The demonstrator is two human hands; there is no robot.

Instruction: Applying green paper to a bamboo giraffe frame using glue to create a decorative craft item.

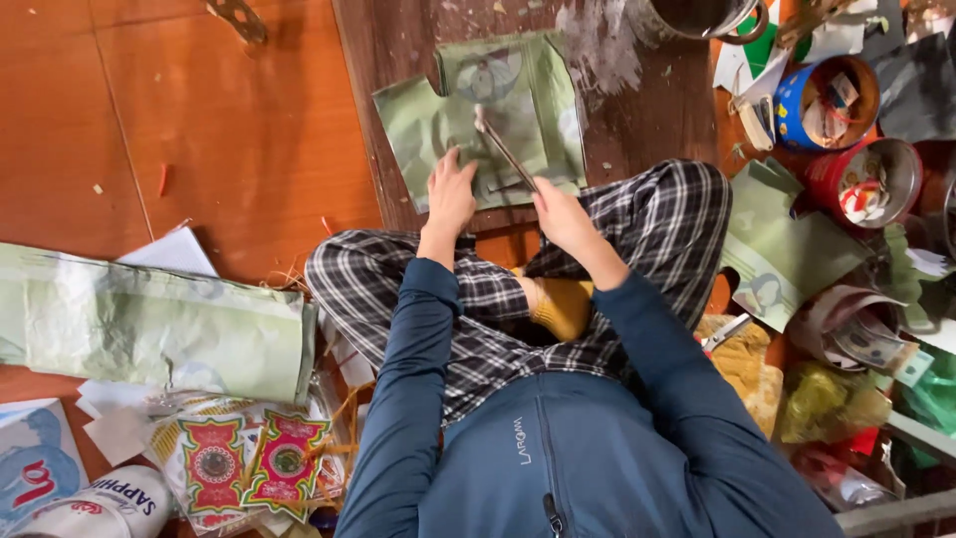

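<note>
Orange tiled floor with dark wooden board, green paper sheet lying flat on board, left hand pressing sheet with fingers spread, right hand gripping thin metal tool over sheet, blue tin and red tin well right.

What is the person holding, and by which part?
The right hand holds a thin stick-like tool by its lower end; its tip rests on the green paper. The left hand holds nothing, pressing flat on that paper.
</note>
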